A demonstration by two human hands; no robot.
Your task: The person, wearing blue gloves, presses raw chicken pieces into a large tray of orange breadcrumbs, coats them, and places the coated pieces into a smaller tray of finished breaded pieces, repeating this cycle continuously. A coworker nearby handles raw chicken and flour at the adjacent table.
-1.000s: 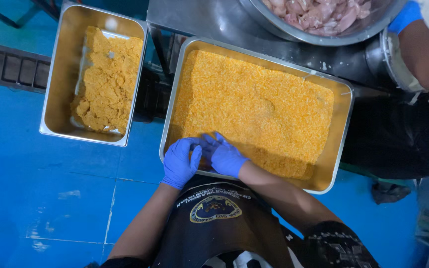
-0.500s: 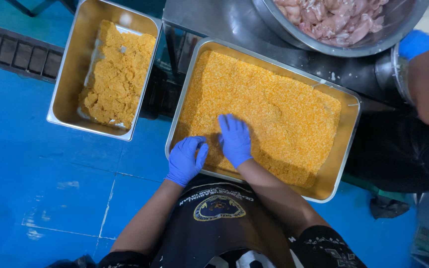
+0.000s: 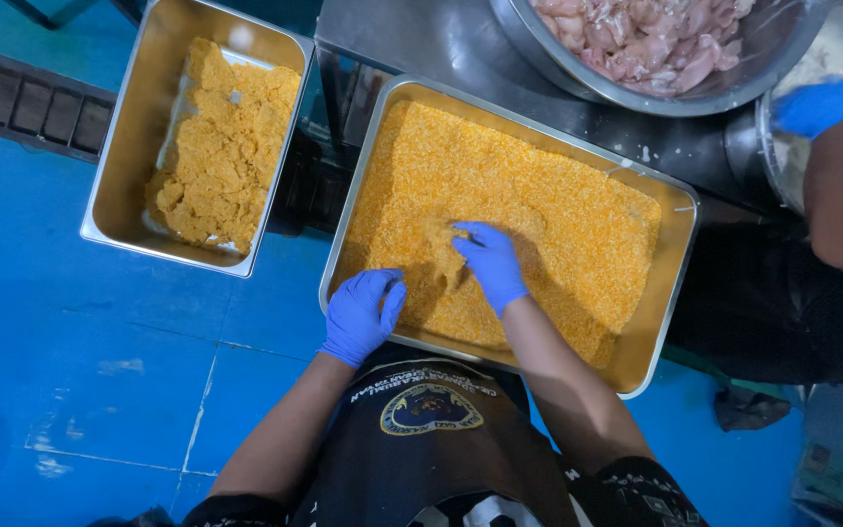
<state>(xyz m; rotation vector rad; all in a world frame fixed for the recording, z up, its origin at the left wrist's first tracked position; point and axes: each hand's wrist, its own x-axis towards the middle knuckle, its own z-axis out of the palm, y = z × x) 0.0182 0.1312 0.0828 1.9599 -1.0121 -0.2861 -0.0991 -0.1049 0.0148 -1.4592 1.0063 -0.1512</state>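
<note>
A steel tray filled with orange breadcrumbs lies in front of me. My right hand, in a blue glove, rests in the crumbs near the tray's middle, gripping a crumb-coated piece at its fingertips. My left hand, also gloved in blue, lies with fingers loosely spread at the tray's near left corner, touching the crumbs and holding nothing. Both forearms are bare.
A second steel tray at the left holds several breaded pieces. A large steel bowl of raw pink meat sits at the top right. Another person's blue-gloved hand works at the far right. The floor is blue.
My hands, together at the tray's near edge, have parted. The right hand moved out into the middle of the crumbs with the coated piece; the left stayed near the corner.
</note>
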